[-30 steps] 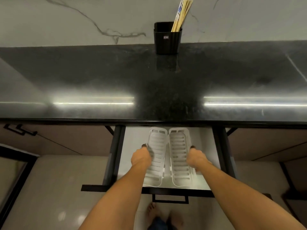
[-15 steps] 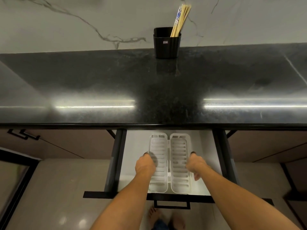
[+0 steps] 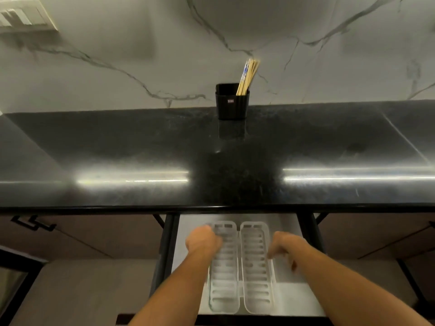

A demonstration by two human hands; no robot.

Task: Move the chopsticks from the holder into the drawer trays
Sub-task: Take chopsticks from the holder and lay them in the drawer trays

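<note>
A bundle of wooden chopsticks [image 3: 248, 76] stands upright in a black holder [image 3: 231, 107] at the back of the counter, against the wall. Below the counter edge a drawer [image 3: 292, 300] is pulled out. Two white slotted trays lie in it side by side, the left tray [image 3: 223, 278] and the right tray [image 3: 257, 278], both without chopsticks. My left hand [image 3: 203, 241] hovers over the far left corner of the left tray, blurred, its fingers curled under and hidden. My right hand [image 3: 286, 248] is just right of the right tray, fingers hanging loosely, holding nothing.
The glossy black countertop [image 3: 141, 142] stretches across the view between the holder and the drawer. Dark drawer rails flank the trays. A cabinet front with black handles [image 3: 33, 224] is at the lower left. A marble wall rises behind the counter.
Both hands held the trays' outer edges before; they have since come up and forward toward the trays' far ends. The right hand has let go. The view has tilted upward.
</note>
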